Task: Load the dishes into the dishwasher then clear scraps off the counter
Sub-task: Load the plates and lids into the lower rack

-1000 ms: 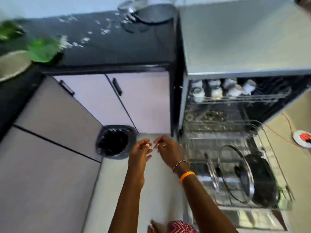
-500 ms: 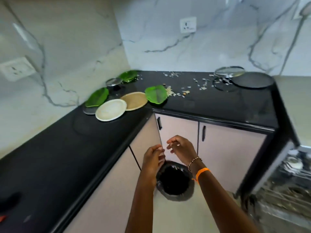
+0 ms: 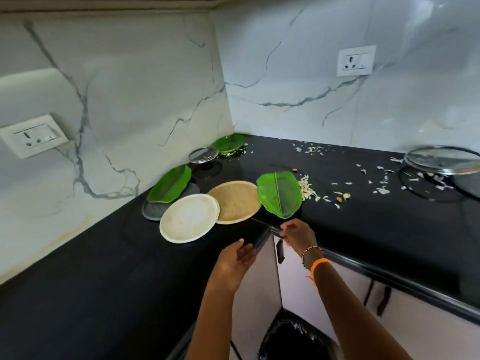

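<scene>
Both hands, left hand (image 3: 237,258) and right hand (image 3: 296,233), were empty with fingers spread. They reached toward the green plate (image 3: 279,197); gripping its near rim level would probably work best.

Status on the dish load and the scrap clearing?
Done: nothing visible here; the dishwasher is out of view. In hand: nothing; left hand and right hand reach empty toward the green leaf plate. Left: white plate, tan plate, glass lid, scraps across the counter.
</scene>
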